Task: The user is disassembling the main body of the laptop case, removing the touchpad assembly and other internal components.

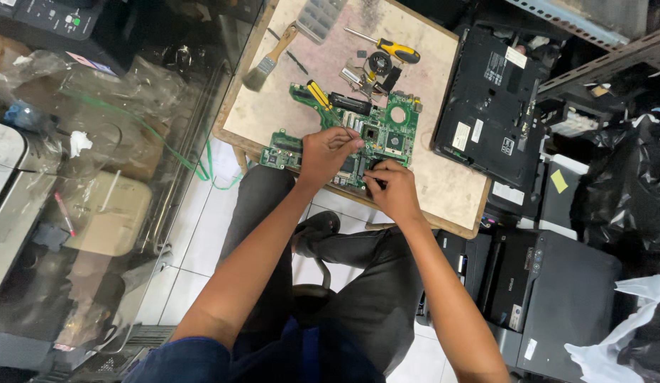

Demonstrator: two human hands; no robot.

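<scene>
A green circuit board (387, 131) lies on a small wooden table (443, 188), reaching its near edge. My left hand (326, 152) rests on the board's near left part, fingers curled and pinching at something small by the board's middle. My right hand (392, 188) presses on the board's near edge with bent fingers; what it grips is hidden. A yellow-handled tool (318, 93) lies across the board's far left corner.
A paintbrush (270, 60), a yellow-and-black screwdriver (390, 48), a small fan (379, 62) and a clear parts box (319, 18) sit on the table's far side. A black laptop base (490, 106) leans at right. Printers (550, 291) stand at lower right, a glass cabinet (96, 177) at left.
</scene>
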